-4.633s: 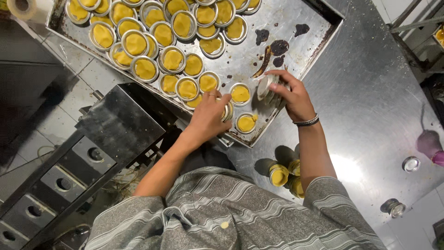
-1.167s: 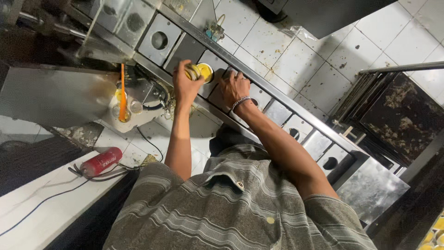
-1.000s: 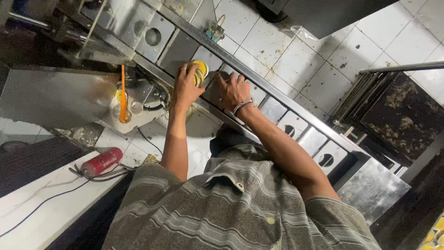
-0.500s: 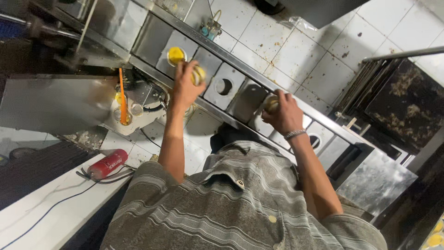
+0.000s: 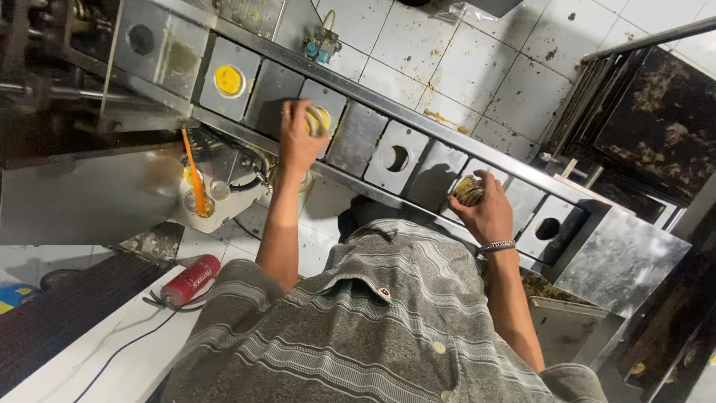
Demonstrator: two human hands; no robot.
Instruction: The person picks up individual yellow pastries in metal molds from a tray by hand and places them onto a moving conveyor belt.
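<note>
A steel conveyor of square plates (image 5: 358, 134) with round holes runs diagonally across the view. One plate at the upper left holds a yellow-filled cup (image 5: 229, 80). My left hand (image 5: 298, 142) presses a second yellow-filled cup (image 5: 321, 119) onto a plate two places to the right. My right hand (image 5: 488, 216), with a bracelet at the wrist, holds another small cup (image 5: 468, 191) over a plate further right. Empty holes (image 5: 397, 158) show between my hands and at the far right (image 5: 548, 228).
A stained white tiled wall (image 5: 462, 60) rises behind the conveyor. A red canister (image 5: 191, 280) with a cable lies on a white ledge at the lower left. An orange stick (image 5: 192, 170) stands in a machine part below the plates. A metal bin (image 5: 567, 328) sits at the lower right.
I turned from a tray of filled cups to the conveyor. One cup now sits in a plate at the left; my left hand shifted right with another, and my right hand moved further right.
</note>
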